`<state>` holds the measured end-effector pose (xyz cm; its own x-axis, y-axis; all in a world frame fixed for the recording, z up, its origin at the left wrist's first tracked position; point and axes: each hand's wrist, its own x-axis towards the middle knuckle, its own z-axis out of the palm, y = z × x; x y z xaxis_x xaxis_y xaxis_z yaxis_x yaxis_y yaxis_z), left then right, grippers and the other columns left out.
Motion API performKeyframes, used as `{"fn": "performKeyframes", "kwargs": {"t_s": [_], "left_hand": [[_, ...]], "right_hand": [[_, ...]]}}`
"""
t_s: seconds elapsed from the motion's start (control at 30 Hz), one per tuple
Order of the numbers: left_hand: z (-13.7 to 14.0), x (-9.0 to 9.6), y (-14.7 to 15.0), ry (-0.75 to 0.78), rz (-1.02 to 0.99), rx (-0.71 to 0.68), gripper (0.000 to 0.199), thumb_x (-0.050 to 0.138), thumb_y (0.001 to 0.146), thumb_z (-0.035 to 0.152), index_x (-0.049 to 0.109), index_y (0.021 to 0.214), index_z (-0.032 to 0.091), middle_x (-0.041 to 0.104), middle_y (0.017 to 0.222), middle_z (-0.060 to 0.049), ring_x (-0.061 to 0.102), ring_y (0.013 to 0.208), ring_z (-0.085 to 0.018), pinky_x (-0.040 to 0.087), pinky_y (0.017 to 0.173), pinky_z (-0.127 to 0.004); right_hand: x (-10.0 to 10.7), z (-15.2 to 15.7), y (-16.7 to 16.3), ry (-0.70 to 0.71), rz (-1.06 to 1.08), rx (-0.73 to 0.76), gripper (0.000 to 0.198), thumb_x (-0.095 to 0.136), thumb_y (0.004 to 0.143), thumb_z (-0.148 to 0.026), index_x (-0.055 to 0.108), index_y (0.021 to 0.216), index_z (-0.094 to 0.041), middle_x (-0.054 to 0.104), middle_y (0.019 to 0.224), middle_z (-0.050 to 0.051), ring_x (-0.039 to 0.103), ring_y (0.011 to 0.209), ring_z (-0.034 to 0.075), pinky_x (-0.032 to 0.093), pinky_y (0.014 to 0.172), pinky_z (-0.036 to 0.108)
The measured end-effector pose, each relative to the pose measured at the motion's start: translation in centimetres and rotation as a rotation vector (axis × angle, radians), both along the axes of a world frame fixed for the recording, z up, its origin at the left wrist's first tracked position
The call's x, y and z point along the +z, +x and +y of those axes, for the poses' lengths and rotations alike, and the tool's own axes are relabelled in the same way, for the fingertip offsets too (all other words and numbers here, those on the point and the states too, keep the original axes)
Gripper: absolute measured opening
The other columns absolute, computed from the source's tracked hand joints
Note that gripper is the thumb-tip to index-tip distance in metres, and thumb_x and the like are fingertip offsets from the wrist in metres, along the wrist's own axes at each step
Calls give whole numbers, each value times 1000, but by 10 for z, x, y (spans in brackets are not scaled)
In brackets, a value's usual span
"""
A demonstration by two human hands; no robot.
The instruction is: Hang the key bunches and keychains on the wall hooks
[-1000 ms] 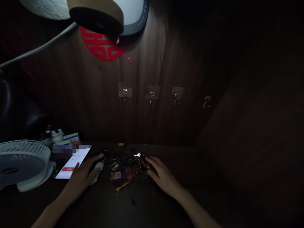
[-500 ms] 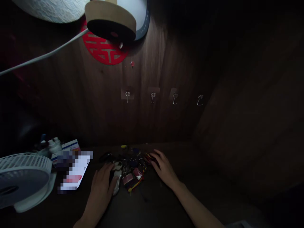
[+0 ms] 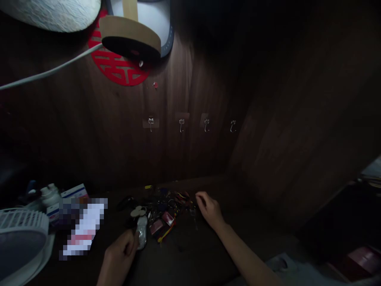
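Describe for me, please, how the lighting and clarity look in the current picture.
Head view: dim overall, lit mainly toward the upper left; blocky pixelation masks most of the phone; the key pile is too dark to separate clearly; the metal wall hooks glint faintly.

Dark wood grain, bright metal and smooth plastic in dim light.
The wall looks like grained wood with a dull sheen; its hooks are shiny metal on clear plastic squares. The table looks matt. Bits of metal glint in the heap of keys, where a silvery fob is glossy. The fan looks like smooth plastic, the lampshade rough and creased.
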<state>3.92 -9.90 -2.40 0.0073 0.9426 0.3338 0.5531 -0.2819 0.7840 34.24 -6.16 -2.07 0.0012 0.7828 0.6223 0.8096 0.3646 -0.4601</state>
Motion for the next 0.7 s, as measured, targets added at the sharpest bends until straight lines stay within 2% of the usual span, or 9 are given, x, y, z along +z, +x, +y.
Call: {"fn": "performKeyframes", "kwargs": {"t_s": [0.1, 0.2, 0.3, 0.37, 0.43, 0.5, 0.57, 0.7], "left_hand": [[-2, -1, 3, -10, 0, -59, 43, 49, 74, 41, 19, 50, 22, 22, 49, 7, 24, 46, -11, 27, 46, -23], [-1, 9, 0, -47, 0, -87, 47, 51, 72, 48, 20, 48, 22, 23, 47, 7, 23, 46, -11, 26, 46, -23], [1, 28, -7, -122, -58, -113, 52, 48, 68, 64, 25, 47, 23, 25, 48, 6, 25, 47, -11, 24, 45, -23], [3, 44, -12, -166, -178, -139, 56, 34, 69, 74, 29, 48, 23, 28, 47, 6, 25, 46, -11, 23, 44, -24], [9, 57, -16, -200, -332, -174, 62, 12, 72, 77, 27, 45, 23, 25, 43, 6, 22, 43, -11, 20, 42, -24], [17, 65, -17, -252, -451, -215, 67, -2, 69, 78, 27, 44, 23, 22, 39, 7, 21, 38, -9, 18, 40, -23], [28, 66, -18, -341, -515, -209, 71, -7, 64, 80, 28, 42, 23, 20, 37, 8, 18, 34, -7, 14, 38, -22], [46, 57, -19, -491, -531, -149, 72, -6, 62, 82, 27, 38, 23, 18, 32, 9, 16, 28, -6, 9, 35, -22]], "right_hand": [[4, -11, -15, -44, -36, 118, 20, 38, 89, -25, 57, 91, -22, 66, 86, 6, 63, 77, 18, 45, 71, 28], [14, -24, -33, -75, 36, 215, 20, 40, 89, -29, 58, 87, -21, 65, 79, 4, 61, 69, 16, 43, 66, 26], [31, -33, -48, -129, 203, 277, 35, 41, 87, -42, 54, 63, -20, 53, 55, -1, 50, 52, 12, 36, 54, 24], [47, -33, -53, -200, 387, 357, 52, 33, 86, -55, 50, 52, -19, 42, 46, -2, 41, 44, 11, 30, 46, 23], [62, -26, -54, -283, 607, 408, 68, 16, 83, -66, 48, 45, -19, 34, 39, -3, 33, 38, 10, 24, 42, 23], [72, -14, -52, -380, 783, 419, 77, 3, 78, -72, 45, 41, -19, 31, 35, -2, 26, 34, 8, 18, 39, 23], [75, -2, -48, -464, 900, 389, 79, 1, 75, -74, 43, 38, -19, 28, 33, -2, 20, 32, 7, 13, 38, 23], [62, 14, -39, -550, 979, 245, 77, 10, 74, -77, 40, 35, -19, 28, 32, -3, 19, 31, 5, 9, 38, 22]]}}
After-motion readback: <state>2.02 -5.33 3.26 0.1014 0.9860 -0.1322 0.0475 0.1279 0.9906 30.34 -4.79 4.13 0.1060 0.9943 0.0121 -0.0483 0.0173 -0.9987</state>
